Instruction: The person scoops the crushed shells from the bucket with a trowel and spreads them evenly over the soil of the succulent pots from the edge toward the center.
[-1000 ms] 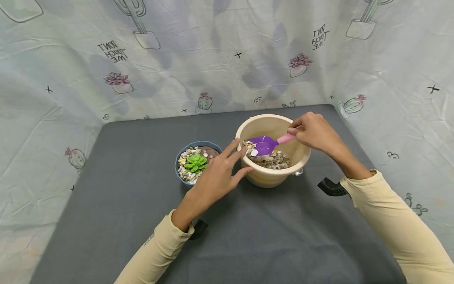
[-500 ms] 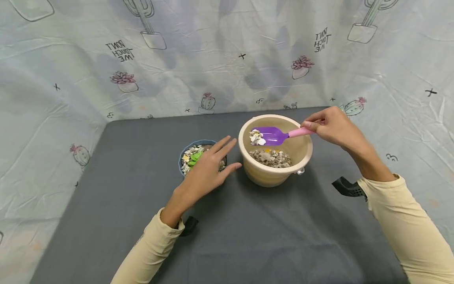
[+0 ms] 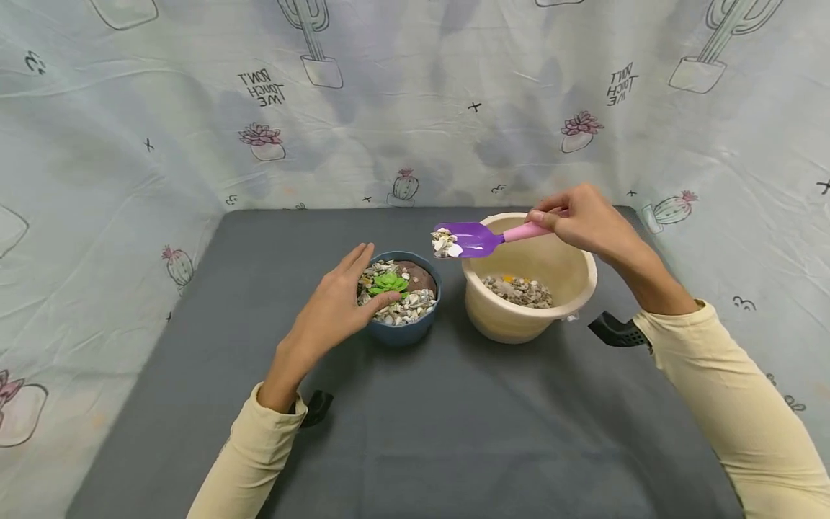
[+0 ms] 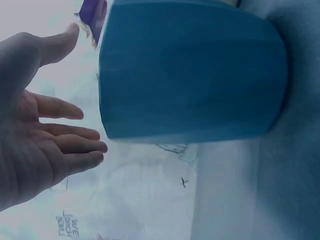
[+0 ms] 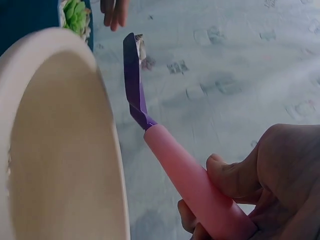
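Observation:
My right hand [image 3: 586,220] grips the pink handle of a small purple shovel [image 3: 476,239], fingers wrapped round it in the right wrist view. White and tan pebbles [image 3: 445,244] lie at the blade's tip, which reaches past the left rim of a cream bucket [image 3: 496,321]. More gravel [image 3: 519,290] covers the bucket's bottom. Left of it stands a blue faceted pot [image 3: 403,333] holding a green succulent [image 3: 388,284], pebbles and a brown patch. My left hand [image 3: 327,306] is at the pot's left side, fingers straight and thumb spread; in the left wrist view the fingertips are right by the rim.
A dark grey cloth [image 3: 415,447] covers the table. Behind it and at both sides hangs a pale curtain [image 3: 415,94] printed with cacti. Each wrist carries a black camera mount [image 3: 616,330].
The shovel has lifted pebbles out of the bucket's gravel and moved left over its rim. My left hand has let go of the bucket's rim and moved left to the pot.

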{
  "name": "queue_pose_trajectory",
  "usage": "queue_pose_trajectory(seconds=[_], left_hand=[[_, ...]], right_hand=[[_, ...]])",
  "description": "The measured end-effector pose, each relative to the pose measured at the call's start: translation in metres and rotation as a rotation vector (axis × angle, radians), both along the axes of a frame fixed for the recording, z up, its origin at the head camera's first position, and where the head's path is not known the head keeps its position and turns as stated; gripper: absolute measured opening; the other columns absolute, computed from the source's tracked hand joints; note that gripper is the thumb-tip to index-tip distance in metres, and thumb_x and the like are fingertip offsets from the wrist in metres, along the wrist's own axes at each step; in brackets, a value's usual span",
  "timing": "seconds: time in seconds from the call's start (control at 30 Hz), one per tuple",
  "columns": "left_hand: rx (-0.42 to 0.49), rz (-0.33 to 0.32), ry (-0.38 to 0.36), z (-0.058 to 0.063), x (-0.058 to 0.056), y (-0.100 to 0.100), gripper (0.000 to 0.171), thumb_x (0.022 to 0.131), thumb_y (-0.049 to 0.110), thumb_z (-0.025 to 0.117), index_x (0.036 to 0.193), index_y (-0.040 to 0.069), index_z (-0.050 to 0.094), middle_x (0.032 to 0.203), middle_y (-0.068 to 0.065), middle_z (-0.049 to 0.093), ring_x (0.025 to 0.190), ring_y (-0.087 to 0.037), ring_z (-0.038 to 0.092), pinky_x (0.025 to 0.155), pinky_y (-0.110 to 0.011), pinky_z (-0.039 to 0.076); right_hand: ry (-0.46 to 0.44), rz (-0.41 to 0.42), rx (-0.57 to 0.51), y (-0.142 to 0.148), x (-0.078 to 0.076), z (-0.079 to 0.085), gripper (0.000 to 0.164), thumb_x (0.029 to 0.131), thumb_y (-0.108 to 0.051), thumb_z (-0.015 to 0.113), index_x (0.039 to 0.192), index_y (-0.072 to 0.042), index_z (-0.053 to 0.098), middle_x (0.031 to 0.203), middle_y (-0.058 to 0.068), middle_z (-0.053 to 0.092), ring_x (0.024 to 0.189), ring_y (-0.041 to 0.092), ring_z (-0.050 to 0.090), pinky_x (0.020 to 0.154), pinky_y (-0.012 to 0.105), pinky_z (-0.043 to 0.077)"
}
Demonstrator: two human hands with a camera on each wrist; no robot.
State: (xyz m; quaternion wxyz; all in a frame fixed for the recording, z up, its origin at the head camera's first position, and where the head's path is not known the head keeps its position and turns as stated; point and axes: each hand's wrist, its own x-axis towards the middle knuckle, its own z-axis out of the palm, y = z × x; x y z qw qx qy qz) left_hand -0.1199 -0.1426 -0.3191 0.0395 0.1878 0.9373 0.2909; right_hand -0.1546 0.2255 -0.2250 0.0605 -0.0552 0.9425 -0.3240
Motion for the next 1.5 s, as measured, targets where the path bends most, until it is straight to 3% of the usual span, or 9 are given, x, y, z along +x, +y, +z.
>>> queue_pose_trajectory(seconds=[0.2, 0.37, 0.5, 0.6, 0.73, 0.83, 1.13, 1.33, 1.5], left_hand=[[-0.048, -0.019, -0.092, -0.005, 0.000, -0.003, 0.107, 0.093, 0.059, 0.072, 0.169, 0.011, 0.015, 0.177, -0.015, 0.016, 0.157, -0.047, 0.031, 0.122, -0.066, 0.035], [-0.057, -0.040, -0.136, -0.008, 0.003, -0.005, 0.115, 0.087, 0.061, 0.078, 0.169, 0.011, 0.014, 0.177, -0.012, 0.014, 0.158, -0.046, 0.028, 0.123, -0.066, 0.033], [-0.050, -0.036, -0.134, -0.008, 0.005, -0.009, 0.118, 0.084, 0.059, 0.082, 0.169, 0.009, 0.017, 0.177, -0.014, 0.016, 0.157, -0.048, 0.031, 0.122, -0.065, 0.035], [-0.048, -0.033, -0.132, -0.008, 0.006, -0.008, 0.117, 0.084, 0.060, 0.082, 0.169, 0.009, 0.018, 0.176, -0.014, 0.017, 0.156, -0.048, 0.032, 0.122, -0.066, 0.035], [-0.049, -0.032, -0.134, -0.008, 0.007, -0.007, 0.117, 0.084, 0.060, 0.082, 0.168, 0.010, 0.019, 0.176, -0.014, 0.018, 0.156, -0.047, 0.033, 0.123, -0.066, 0.033], [-0.043, -0.033, -0.133, -0.009, 0.006, -0.007, 0.117, 0.084, 0.060, 0.082, 0.168, 0.009, 0.020, 0.176, -0.015, 0.019, 0.156, -0.047, 0.033, 0.123, -0.066, 0.033], [-0.045, -0.017, -0.121, -0.010, 0.007, -0.009, 0.116, 0.084, 0.061, 0.081, 0.168, 0.008, 0.021, 0.176, -0.016, 0.020, 0.156, -0.047, 0.033, 0.122, -0.066, 0.034], [-0.102, 0.014, -0.090, -0.007, 0.011, -0.005, 0.119, 0.083, 0.065, 0.079, 0.167, 0.004, 0.020, 0.173, -0.020, 0.023, 0.153, -0.047, 0.039, 0.120, -0.063, 0.040], [-0.149, 0.102, 0.033, -0.008, 0.024, 0.008, 0.119, 0.082, 0.068, 0.078, 0.162, -0.006, 0.029, 0.164, -0.029, 0.039, 0.144, -0.047, 0.051, 0.113, -0.059, 0.049]], right_hand=[[0.041, 0.065, 0.008, -0.024, -0.005, 0.000, 0.023, 0.102, -0.018, 0.065, 0.107, -0.003, 0.082, 0.099, 0.013, 0.077, 0.080, 0.017, 0.057, 0.061, 0.025, 0.043], [0.067, 0.125, 0.074, -0.047, -0.010, -0.002, 0.020, 0.101, -0.013, 0.064, 0.104, -0.003, 0.082, 0.108, 0.017, 0.077, 0.095, 0.024, 0.062, 0.070, 0.026, 0.045], [0.109, 0.159, 0.141, -0.068, -0.013, -0.004, 0.022, 0.100, -0.008, 0.061, 0.103, -0.003, 0.082, 0.100, 0.016, 0.075, 0.074, 0.021, 0.057, 0.062, 0.027, 0.039], [0.214, 0.186, 0.187, -0.076, -0.011, -0.009, 0.022, 0.096, -0.002, 0.060, 0.099, -0.001, 0.082, 0.091, 0.015, 0.077, 0.062, 0.019, 0.051, 0.058, 0.028, 0.036], [0.418, 0.231, 0.241, -0.085, -0.006, -0.015, 0.019, 0.093, 0.004, 0.063, 0.093, 0.003, 0.082, 0.088, 0.017, 0.079, 0.072, 0.028, 0.054, 0.076, 0.036, 0.034], [0.552, 0.242, 0.255, -0.090, -0.001, -0.019, 0.015, 0.093, 0.005, 0.066, 0.092, 0.004, 0.081, 0.084, 0.021, 0.071, 0.080, 0.033, 0.044, 0.079, 0.041, 0.027], [0.892, 0.380, 0.296, -0.091, 0.009, -0.022, 0.017, 0.098, -0.009, 0.072, 0.086, 0.004, 0.074, 0.083, 0.019, 0.049, 0.086, 0.039, 0.042, 0.073, 0.041, 0.037], [0.983, 0.414, 0.319, -0.081, 0.015, -0.020, 0.018, 0.099, -0.009, 0.070, 0.088, 0.005, 0.070, 0.086, 0.021, 0.049, 0.089, 0.041, 0.043, 0.073, 0.042, 0.039], [0.991, 0.347, 0.263, -0.061, 0.023, -0.013, 0.013, 0.099, -0.005, 0.068, 0.094, 0.005, 0.074, 0.088, 0.024, 0.052, 0.089, 0.046, 0.042, 0.074, 0.047, 0.037]])
